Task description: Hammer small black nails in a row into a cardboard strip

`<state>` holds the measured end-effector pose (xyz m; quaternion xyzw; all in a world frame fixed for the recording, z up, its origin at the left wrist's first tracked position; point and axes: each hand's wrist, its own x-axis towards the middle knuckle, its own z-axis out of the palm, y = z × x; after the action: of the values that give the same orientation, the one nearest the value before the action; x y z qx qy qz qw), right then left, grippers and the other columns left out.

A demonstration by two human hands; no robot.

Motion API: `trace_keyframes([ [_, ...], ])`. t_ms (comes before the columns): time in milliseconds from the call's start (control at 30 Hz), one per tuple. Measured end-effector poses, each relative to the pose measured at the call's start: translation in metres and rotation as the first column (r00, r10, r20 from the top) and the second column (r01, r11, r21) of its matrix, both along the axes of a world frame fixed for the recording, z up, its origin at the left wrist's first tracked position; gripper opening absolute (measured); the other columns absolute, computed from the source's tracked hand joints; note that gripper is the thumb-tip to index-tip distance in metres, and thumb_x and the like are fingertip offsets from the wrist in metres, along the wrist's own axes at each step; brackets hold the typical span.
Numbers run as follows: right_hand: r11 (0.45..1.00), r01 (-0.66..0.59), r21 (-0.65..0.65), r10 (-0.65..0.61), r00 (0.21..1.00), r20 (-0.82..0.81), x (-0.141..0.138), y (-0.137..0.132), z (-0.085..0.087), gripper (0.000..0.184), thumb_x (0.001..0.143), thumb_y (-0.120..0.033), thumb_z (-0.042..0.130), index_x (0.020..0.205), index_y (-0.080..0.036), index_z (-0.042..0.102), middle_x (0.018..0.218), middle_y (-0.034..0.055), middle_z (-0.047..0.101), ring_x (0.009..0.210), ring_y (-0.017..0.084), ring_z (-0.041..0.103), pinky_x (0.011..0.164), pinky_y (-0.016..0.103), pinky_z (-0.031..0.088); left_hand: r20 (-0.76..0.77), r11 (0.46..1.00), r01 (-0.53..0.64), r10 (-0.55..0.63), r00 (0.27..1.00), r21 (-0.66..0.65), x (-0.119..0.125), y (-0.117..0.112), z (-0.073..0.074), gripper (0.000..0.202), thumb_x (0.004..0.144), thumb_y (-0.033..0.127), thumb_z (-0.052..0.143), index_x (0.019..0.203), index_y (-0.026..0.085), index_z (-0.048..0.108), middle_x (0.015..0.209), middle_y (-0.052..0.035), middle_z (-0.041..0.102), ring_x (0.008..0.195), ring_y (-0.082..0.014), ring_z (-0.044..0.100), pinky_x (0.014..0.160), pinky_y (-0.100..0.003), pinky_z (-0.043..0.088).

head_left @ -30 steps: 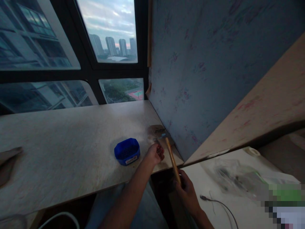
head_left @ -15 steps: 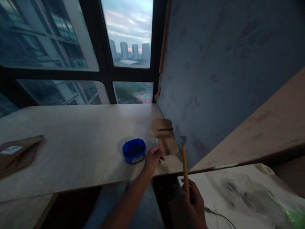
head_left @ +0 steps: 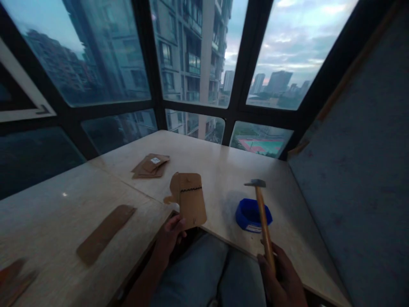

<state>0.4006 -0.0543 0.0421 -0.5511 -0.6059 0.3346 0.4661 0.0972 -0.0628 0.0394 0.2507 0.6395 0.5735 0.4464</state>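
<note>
My left hand pinches the lower left corner of a brown cardboard piece, holding it up over the table's front edge. Across its upper part runs a dark twisted line, and a rounded cardboard shape shows behind its left side. In my right hand is a hammer, gripped by its wooden handle, with the metal head up. The hammer passes in front of a blue plastic tub with a white label, which stands on the table; what it contains is too dark to make out.
On the pale tabletop lie a stack of brown cardboard pieces toward the back and a long cardboard strip at left. An orange and brown item is blurred at lower left. Windows and a papered wall border the table.
My view has turned left. The cardboard in my left hand has moved left of the blue tub, and the hammer now stands in front of the tub. Both are still held.
</note>
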Motion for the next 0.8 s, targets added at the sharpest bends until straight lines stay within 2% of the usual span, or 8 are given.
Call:
trace_keyframes([
  [133,0.956,-0.294,0.015,0.291,0.95,0.114,-0.083,0.043,0.007,0.043,0.086,-0.05,0.06,0.113,-0.017,0.067,0.094,0.0081,0.074,0.08,0.023,0.068,0.07,0.03,0.054,-0.029,0.984,-0.166,0.165,0.986,-0.061,-0.055,-0.04,-0.017,0.053,0.057,0.057,0.076,0.085,0.013,0.067,0.057,0.0007,0.06,0.051,-0.0123,0.053,0.046,-0.021,0.037],
  [200,0.906,-0.423,-0.006,0.417,0.891,0.178,-0.123,0.06,0.005,0.039,0.09,-0.042,0.053,0.116,-0.016,0.064,0.09,0.0072,0.073,0.077,0.022,0.067,0.072,0.03,0.053,-0.042,0.971,-0.219,0.216,0.976,-0.095,-0.08,-0.055,-0.024,0.055,0.052,0.059,0.077,0.082,0.013,0.066,0.057,0.0002,0.06,0.05,-0.0129,0.054,0.046,-0.022,0.038],
  [267,0.866,-0.498,-0.051,0.489,0.821,0.295,-0.16,0.073,0.002,0.037,0.091,-0.034,0.049,0.119,-0.013,0.061,0.091,0.0079,0.073,0.079,0.021,0.068,0.074,0.03,0.052,-0.061,0.959,-0.258,0.252,0.966,-0.118,-0.102,-0.066,-0.03,0.06,0.048,0.06,0.078,0.083,0.013,0.066,0.055,0.0001,0.06,0.049,-0.0136,0.053,0.045,-0.023,0.038],
  [300,0.853,-0.512,-0.104,0.51,0.774,0.376,-0.176,0.079,-0.001,0.037,0.092,-0.032,0.049,0.122,-0.013,0.06,0.093,0.0086,0.074,0.08,0.021,0.068,0.074,0.029,0.051,-0.073,0.954,-0.274,0.266,0.961,-0.124,-0.112,-0.069,-0.033,0.061,0.047,0.059,0.078,0.085,0.013,0.066,0.055,0.0001,0.061,0.049,-0.014,0.054,0.045,-0.023,0.038],
  [400,0.84,-0.516,-0.166,0.526,0.702,0.481,-0.218,0.094,-0.008,0.036,0.091,-0.026,0.053,0.123,-0.01,0.06,0.096,0.0129,0.074,0.085,0.024,0.069,0.075,0.03,0.049,-0.097,0.944,-0.296,0.284,0.954,-0.147,-0.134,-0.076,-0.04,0.058,0.049,0.058,0.077,0.085,0.015,0.065,0.053,0.0004,0.06,0.047,-0.0151,0.055,0.043,-0.023,0.039],
  [533,0.843,-0.494,-0.213,0.516,0.631,0.58,-0.258,0.11,-0.016,0.031,0.091,-0.023,0.055,0.119,-0.01,0.062,0.099,0.0158,0.074,0.089,0.026,0.069,0.075,0.031,0.046,-0.085,0.959,-0.247,0.236,0.968,-0.14,-0.15,-0.076,-0.045,0.056,0.053,0.059,0.076,0.086,0.015,0.066,0.05,0.0007,0.059,0.043,-0.0144,0.054,0.042,-0.023,0.039],
  [700,0.842,-0.47,-0.265,0.514,0.55,0.658,-0.287,0.126,-0.024,0.024,0.093,-0.023,0.055,0.113,-0.013,0.063,0.102,0.0152,0.073,0.093,0.026,0.069,0.073,0.029,0.043,-0.063,0.977,-0.152,0.144,0.988,-0.147,-0.162,-0.07,-0.044,0.062,0.053,0.063,0.075,0.09,0.014,0.066,0.052,-0.0006,0.061,0.042,-0.014,0.053,0.042,-0.025,0.042],
  [800,0.845,-0.451,-0.286,0.507,0.508,0.696,-0.297,0.13,-0.03,0.023,0.094,-0.025,0.053,0.112,-0.014,0.063,0.102,0.0146,0.073,0.093,0.027,0.069,0.07,0.029,0.042,-0.058,0.979,-0.133,0.126,0.99,-0.153,-0.167,-0.067,-0.044,0.061,0.056,0.062,0.074,0.092,0.014,0.066,0.055,-0.0009,0.063,0.044,-0.014,0.054,0.044,-0.025,0.044],
])
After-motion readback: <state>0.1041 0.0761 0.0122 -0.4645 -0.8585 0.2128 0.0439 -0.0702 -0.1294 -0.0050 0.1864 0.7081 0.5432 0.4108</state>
